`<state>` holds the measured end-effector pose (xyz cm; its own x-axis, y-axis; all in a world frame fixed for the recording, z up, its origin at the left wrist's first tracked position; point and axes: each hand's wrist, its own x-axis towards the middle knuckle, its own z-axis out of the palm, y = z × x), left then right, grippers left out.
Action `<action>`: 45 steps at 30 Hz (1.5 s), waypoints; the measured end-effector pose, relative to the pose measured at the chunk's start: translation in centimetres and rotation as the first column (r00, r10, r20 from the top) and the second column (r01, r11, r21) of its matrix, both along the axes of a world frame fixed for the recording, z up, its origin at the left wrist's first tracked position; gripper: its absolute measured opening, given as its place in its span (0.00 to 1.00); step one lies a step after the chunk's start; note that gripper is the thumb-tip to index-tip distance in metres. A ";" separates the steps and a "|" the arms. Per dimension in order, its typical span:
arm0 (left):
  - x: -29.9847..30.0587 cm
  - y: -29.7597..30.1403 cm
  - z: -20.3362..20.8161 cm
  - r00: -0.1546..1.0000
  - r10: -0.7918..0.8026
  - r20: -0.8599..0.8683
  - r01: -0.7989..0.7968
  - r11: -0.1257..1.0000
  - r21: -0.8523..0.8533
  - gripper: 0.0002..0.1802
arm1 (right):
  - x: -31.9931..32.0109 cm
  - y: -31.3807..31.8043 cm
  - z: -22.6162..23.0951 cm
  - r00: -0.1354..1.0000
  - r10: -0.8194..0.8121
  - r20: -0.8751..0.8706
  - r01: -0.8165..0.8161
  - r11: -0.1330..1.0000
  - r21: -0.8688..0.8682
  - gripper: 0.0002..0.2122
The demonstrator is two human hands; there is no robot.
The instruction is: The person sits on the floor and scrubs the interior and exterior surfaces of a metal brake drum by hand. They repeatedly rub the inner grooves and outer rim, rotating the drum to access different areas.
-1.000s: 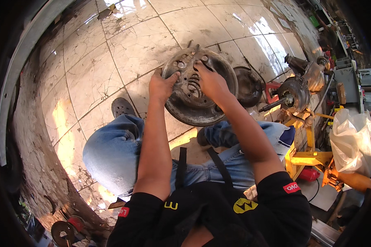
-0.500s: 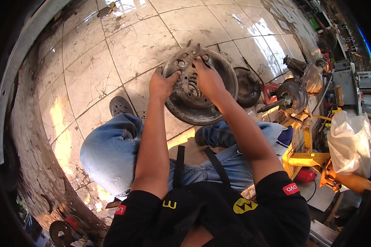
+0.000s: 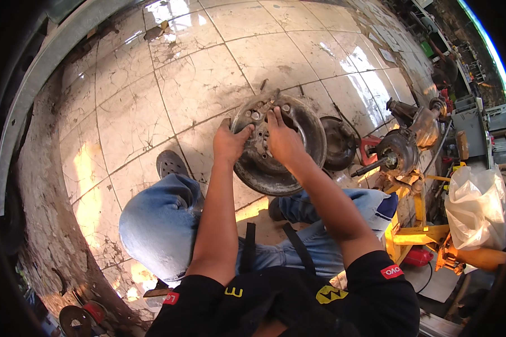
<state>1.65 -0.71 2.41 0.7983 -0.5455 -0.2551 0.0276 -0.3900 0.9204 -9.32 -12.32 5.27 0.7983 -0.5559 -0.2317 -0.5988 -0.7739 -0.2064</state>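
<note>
A greasy, round metal brake plate (image 3: pixel 281 182), dished and dotted with holes and bolts, is between my hands just above or on the tiled floor. My left hand (image 3: pixel 230 143) grips its left rim, fingers going behind the edge and thumb lying on the face. Across the upper middle of the plate, my right hand (image 3: pixel 285 145) presses with index and middle fingers reaching up toward its top bolts. Whatever lies beneath the right palm and fingers is hidden. Just right of the plate, a second dark round drum part (image 3: pixel 338 147) rests on the floor.
An axle assembly with a hub (image 3: pixel 397 154) sits at right on a yellow stand (image 3: pixel 421 233). A red stand (image 3: pixel 368 147) is beside it. A plastic bag (image 3: pixel 477 208) hangs farther right. A metal beam (image 3: pixel 17 129) curves along the left.
The whole view has shifted, so floor, plate and hands appear lower. My right fingers now extend together on the plate's face; my left hand keeps its grip on the rim.
</note>
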 end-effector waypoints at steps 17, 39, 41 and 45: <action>-0.5 0.0 0.7 0.999 0.022 -0.028 -0.022 1.000 -0.009 0.32 | -0.5 -1.0 -0.2 0.992 0.116 -0.039 -0.120 0.988 -0.095 0.33; -0.6 -0.3 -1.6 0.998 0.061 0.017 -0.059 0.991 -0.118 0.31 | -5.1 -0.3 1.2 0.970 0.101 0.223 -0.108 0.994 0.021 0.34; -0.6 0.1 -2.6 0.993 0.100 -0.057 -0.108 0.981 -0.162 0.35 | -5.8 0.0 1.6 0.984 0.060 0.166 -0.069 0.997 0.047 0.34; -1.5 1.2 -2.9 0.925 0.191 -0.327 -0.286 0.918 -0.275 0.42 | -6.0 -0.5 0.7 0.993 0.041 0.107 -0.051 0.995 0.091 0.34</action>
<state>0.15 0.45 -0.53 0.8318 -0.4371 -0.3421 0.3654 -0.0325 0.9303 -15.33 -12.86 5.98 0.8450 -0.4979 -0.1949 -0.5344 -0.7745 -0.3385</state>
